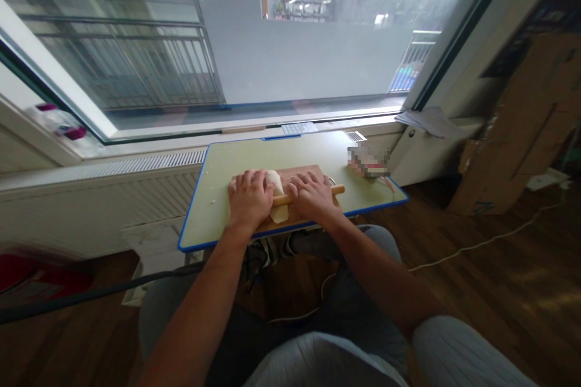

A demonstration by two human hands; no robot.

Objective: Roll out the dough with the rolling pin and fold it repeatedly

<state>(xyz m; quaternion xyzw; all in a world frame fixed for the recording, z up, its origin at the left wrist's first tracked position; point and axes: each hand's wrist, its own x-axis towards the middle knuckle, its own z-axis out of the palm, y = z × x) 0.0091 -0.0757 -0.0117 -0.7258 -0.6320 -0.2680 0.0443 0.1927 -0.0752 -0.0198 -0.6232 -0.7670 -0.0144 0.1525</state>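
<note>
Both hands point(251, 193) point(313, 193) hold a rolling pin point(338, 190) across dough point(273, 180) (a printed sheet point(299, 128) beyond, too blurred to read).

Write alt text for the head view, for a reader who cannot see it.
A left hand and a right hand lie palm-down over a rolling pin that crosses pale dough on a board. The board sits on a blue-edged table in front of a large window, with a pixelated item toward the table's right end.
</note>
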